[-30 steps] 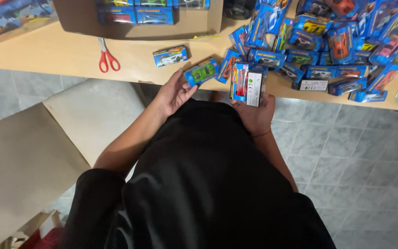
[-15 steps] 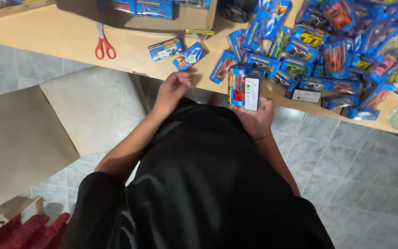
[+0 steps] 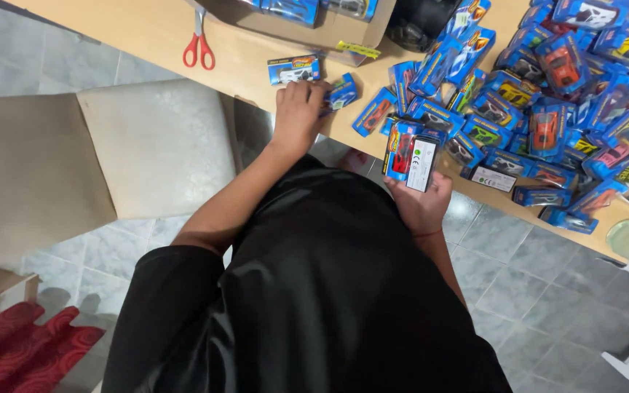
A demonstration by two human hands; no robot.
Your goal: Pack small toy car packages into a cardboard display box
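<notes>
On the wooden table (image 3: 147,33), a large heap of blue toy-car boxes (image 3: 547,109) is lying at right. Right hand (image 3: 420,204) is gripping two boxes (image 3: 410,153) upright at the table's edge. Left hand (image 3: 298,109) is resting fingers-curled on a small blue box (image 3: 342,93), beside another box (image 3: 294,70); red scissors (image 3: 198,45) are lying farther left.

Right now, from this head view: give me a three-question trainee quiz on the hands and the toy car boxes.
1. True or false: the left hand lies on the wooden table.
2. What does the right hand hold?
A. red scissors
B. a small stack of toy car boxes
C. a glass bowl
3. What red-handled tool lies on the table, left of the left hand?

Key:
1. True; its fingers touch a small blue box.
2. B, the stack of toy car boxes.
3. The scissors.
</notes>
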